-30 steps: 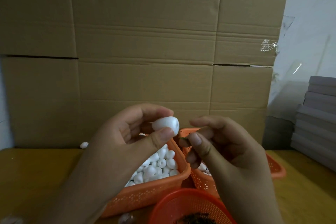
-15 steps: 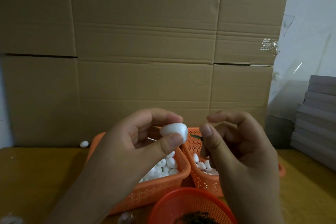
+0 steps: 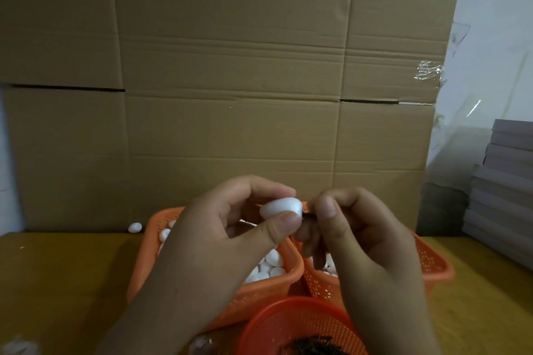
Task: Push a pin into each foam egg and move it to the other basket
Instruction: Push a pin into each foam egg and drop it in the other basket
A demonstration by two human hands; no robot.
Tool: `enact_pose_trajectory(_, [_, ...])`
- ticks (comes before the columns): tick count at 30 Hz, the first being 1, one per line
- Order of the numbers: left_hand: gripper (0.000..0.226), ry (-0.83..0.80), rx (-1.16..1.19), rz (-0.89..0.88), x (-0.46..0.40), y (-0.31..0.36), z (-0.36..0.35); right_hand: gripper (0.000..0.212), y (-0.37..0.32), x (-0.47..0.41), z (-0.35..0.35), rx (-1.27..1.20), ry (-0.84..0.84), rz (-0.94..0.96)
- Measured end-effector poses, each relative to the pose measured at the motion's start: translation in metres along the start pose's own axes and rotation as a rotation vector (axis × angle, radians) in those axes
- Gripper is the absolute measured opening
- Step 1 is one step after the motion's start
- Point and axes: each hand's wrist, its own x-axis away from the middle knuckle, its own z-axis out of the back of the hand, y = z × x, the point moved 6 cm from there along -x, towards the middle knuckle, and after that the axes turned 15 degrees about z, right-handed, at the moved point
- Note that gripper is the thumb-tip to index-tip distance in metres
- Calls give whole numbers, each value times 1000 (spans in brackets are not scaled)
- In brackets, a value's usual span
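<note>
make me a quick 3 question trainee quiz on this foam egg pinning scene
1. True or false: the left hand holds the white foam egg.
2. What does the right hand pinch? A) thin dark pin B) tape C) scissors
3. Where does the stray white foam egg lie?

Key: 1 true. 2 A. 3 On the wooden table, left of the left orange mesh basket, by the cardboard box.

One view only: a wide-angle head camera, facing forward and down, with no second view to overlap. It sits close above the grip, where the left hand [image 3: 230, 239] holds an egg [image 3: 278, 207] against the right hand [image 3: 354, 242] at lower centre frame. Baskets [image 3: 432, 265] lie just below and behind the grip, and cardboard [image 3: 230, 66] fills the field beyond it.
</note>
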Motion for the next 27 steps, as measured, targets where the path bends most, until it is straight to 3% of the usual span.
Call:
enact_pose_trajectory(5, [31,48,53,14,-3,0,12,6,7,-2,-2,-168,-64,-145])
enact_pose_trajectory(9, [25,75,23,6,-3,-1,15,22,13,-1,-1,-175,-19,-201])
enact_pose_trajectory(12, [23,79,-4,-3,-2,1,16,24,12,-3,1,-120,-17,-177])
enact_pose_trajectory(18, [22,78,-33,-11,-2,2,14,4,10,3,-5,-19,-48,-85])
enact_pose_trajectory(27, [27,61,-146,-37,-2,2,16,6,9,4,-5,65,-78,-41])
